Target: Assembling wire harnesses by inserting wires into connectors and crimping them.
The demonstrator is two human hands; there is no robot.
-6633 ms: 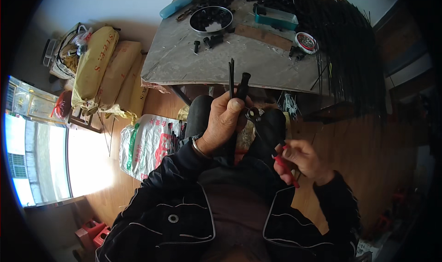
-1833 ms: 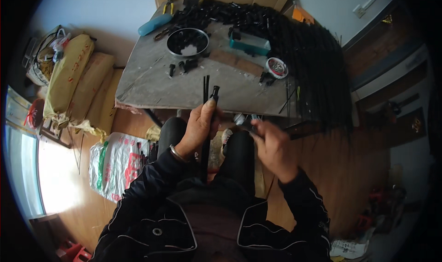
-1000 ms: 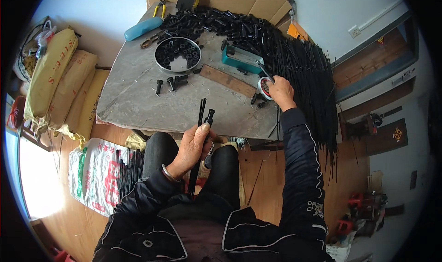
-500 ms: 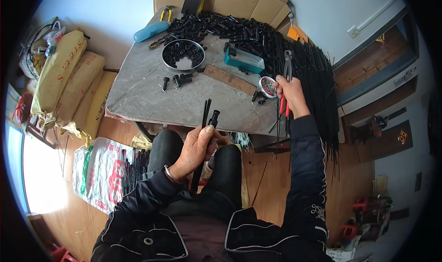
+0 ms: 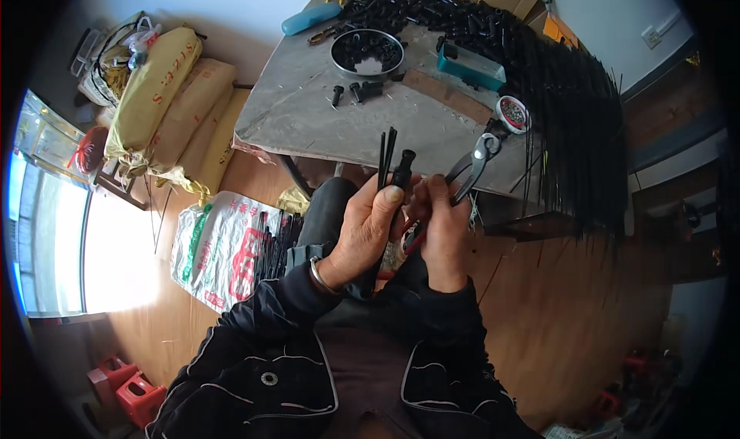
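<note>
Closed around several thin black rods and a black tubular fitting is my left hand, above my knees in front of the table's near edge. The rods and the fitting stand upright, poking out above the thumb. Right beside it, my right hand grips pliers with red handles. Their grey metal head points up and to the right, away from the fitting. The fingers of both hands nearly meet, and whether a small piece is pinched between them is hidden.
On the grey table stand a metal bowl of black parts, a teal box and a small round dish of tiny metal bits. A wooden strip lies between. Black parts pile up behind; long black rods hang over the right edge.
My right hand has brought the pliers from beside the small dish down and left, next to my left hand. The whole view has shifted, so the table appears farther right and higher.
</note>
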